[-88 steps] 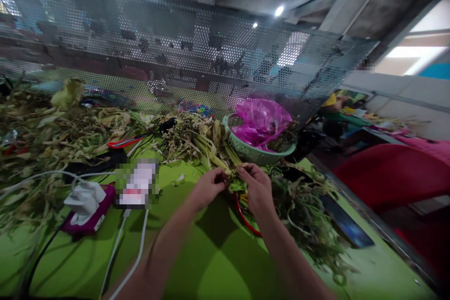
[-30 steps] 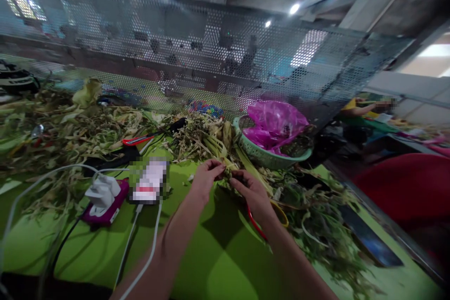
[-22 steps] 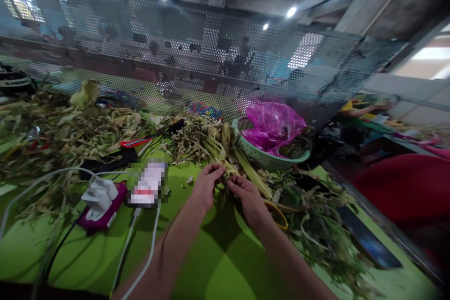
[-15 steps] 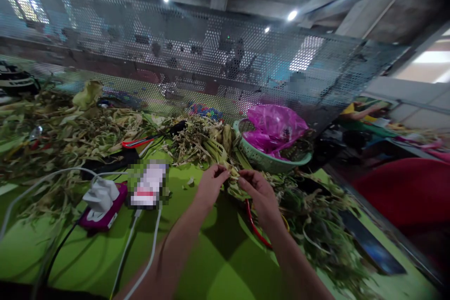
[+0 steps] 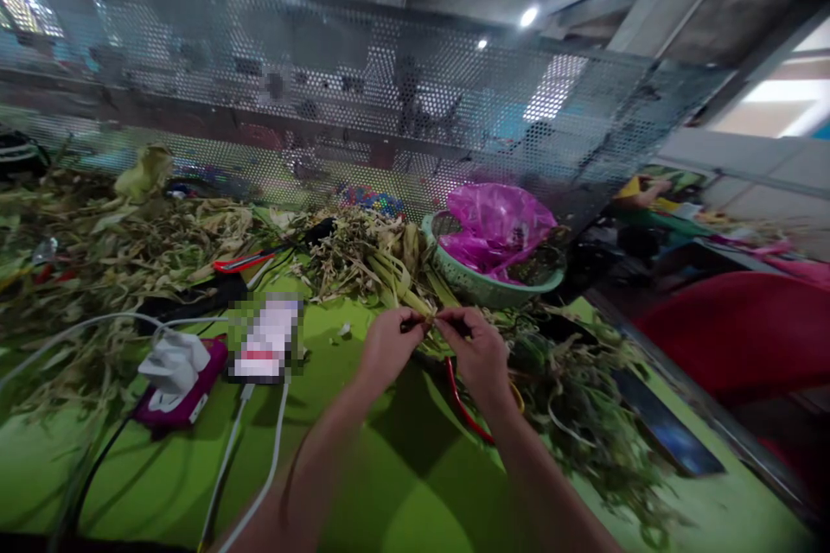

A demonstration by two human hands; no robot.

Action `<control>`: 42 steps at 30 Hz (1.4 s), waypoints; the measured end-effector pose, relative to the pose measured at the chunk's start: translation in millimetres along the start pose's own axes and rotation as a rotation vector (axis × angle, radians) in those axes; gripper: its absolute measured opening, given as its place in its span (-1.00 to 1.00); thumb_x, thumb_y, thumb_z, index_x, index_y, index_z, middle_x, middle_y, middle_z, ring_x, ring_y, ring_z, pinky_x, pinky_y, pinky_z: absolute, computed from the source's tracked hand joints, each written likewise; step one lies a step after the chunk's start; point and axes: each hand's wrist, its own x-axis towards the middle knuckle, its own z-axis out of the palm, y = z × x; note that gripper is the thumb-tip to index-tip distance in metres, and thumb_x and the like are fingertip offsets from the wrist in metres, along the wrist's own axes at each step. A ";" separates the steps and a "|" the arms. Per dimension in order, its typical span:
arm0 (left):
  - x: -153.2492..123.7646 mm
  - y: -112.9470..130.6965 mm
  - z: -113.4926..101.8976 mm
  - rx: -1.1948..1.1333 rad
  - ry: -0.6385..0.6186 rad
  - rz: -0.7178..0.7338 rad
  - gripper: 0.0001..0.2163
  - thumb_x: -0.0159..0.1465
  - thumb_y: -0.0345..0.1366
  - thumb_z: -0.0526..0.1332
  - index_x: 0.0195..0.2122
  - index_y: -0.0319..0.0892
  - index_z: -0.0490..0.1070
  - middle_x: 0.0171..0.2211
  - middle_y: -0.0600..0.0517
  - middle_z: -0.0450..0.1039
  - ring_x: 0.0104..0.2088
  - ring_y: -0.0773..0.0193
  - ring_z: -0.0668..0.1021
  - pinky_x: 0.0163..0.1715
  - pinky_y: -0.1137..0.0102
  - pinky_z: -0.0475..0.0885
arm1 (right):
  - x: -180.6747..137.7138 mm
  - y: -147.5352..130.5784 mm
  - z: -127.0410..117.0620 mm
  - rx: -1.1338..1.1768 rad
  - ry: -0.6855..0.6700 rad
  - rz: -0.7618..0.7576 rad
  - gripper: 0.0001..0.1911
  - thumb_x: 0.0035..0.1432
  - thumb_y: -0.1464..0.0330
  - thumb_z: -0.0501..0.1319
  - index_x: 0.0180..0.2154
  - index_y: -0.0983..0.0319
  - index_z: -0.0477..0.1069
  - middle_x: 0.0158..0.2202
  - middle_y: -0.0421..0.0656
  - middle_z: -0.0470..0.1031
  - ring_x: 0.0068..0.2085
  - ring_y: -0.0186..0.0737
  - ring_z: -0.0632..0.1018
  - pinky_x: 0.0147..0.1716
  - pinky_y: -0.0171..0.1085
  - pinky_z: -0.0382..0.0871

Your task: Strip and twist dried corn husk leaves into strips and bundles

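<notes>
My left hand [image 5: 387, 349] and my right hand [image 5: 476, 352] meet above the green table [image 5: 402, 492], both pinched on a small piece of dry plant stem [image 5: 428, 324] between their fingertips. Just behind them lies a bundle of pale green leaf strips [image 5: 395, 272]. Red-handled scissors [image 5: 462, 406] lie on the table under my right wrist.
A teal basket [image 5: 483, 285] with a pink plastic bag [image 5: 496, 220] stands behind my hands. Heaps of dry leaves [image 5: 130, 242] cover the table's left and right. A phone [image 5: 265, 339], a magenta device [image 5: 181, 389] with a white charger and cables lie at left. A perforated metal screen [image 5: 324, 104] closes the back.
My hands have stayed together over the same spot, shifting slightly as the fingers work at the stem. The head view has swayed a little.
</notes>
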 end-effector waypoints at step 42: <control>-1.0 5.9 -17.2 -0.374 -0.094 -0.308 -0.62 0.26 -0.01 0.16 -0.08 -0.16 0.52 -0.06 -0.07 0.55 -0.04 0.14 0.50 0.08 0.24 0.28 | 27.3 31.4 -17.2 0.707 0.221 0.464 -0.60 -0.41 0.19 0.54 -0.49 0.19 0.48 -0.55 -0.29 0.45 -0.57 -0.40 0.37 -0.60 -0.38 0.28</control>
